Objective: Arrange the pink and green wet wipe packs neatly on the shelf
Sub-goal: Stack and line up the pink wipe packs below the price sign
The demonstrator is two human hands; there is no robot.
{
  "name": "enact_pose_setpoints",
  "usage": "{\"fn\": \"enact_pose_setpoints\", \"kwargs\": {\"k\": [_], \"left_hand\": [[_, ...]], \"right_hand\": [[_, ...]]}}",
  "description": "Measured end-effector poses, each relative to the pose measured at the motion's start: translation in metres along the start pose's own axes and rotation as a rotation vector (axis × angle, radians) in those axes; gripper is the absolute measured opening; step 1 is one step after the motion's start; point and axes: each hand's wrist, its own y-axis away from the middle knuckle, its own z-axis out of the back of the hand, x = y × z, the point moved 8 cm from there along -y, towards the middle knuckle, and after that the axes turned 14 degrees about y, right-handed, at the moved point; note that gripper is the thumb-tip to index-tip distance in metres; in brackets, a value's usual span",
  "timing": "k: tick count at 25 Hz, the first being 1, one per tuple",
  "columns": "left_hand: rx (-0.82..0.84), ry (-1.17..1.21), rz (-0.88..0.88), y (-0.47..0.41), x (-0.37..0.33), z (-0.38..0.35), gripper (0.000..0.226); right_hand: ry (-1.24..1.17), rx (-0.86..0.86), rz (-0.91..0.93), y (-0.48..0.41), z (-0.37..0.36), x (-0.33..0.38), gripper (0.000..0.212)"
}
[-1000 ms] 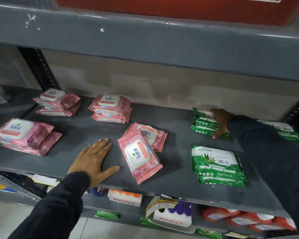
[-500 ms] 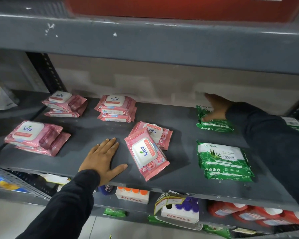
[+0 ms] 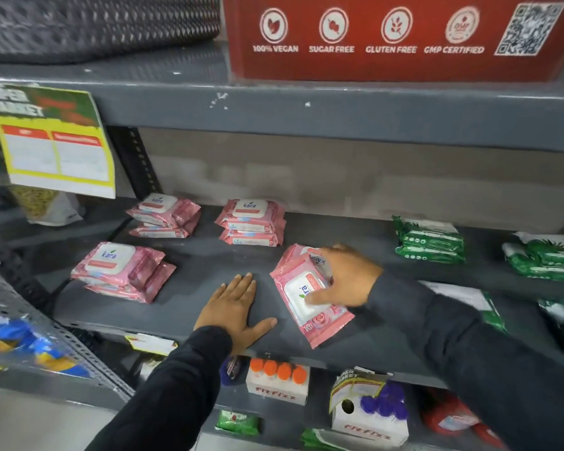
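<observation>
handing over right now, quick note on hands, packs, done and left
Left hand: flat on the shelf, empty.
Right hand: on the skewed pink pack, which overlaps a second pack; grip not closed as far as I can tell.
Done: three pink stacks left and back, green stacks to the right.
Left: square up this middle pink pair.

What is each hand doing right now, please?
Left hand: open, flat on the shelf, holding nothing.
Right hand: closing on the crooked pink pack.
</observation>
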Motion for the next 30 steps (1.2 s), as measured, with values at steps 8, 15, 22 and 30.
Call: {"fn": "enact_pose_setpoints", "kwargs": {"k": [8,15,22,30], "left_hand": [[-0.093,-0.031,-0.053,0.024,0.03,0.029,0.098],[-0.078,-0.12,0.059,0.061,0.094,0.032,0.113],[-0.071,-0.111,0.073,0.06,0.098,0.029,0.115],[-0.096,-0.098,0.057,0.059,0.099,0.027,0.121]], "right_hand": [[-0.029,-0.221,-0.325,0.034,-0.048,0.018,0.129],[0.07,-0.323,-0.323,0.022,-0.055,0.04,0.107],[-0.103,-0.203,-0.007,-0.036,-0.051,0.103,0.105],[0.008,-0.09,0.08,-0.059,-0.049,0.115,0.104]]}}
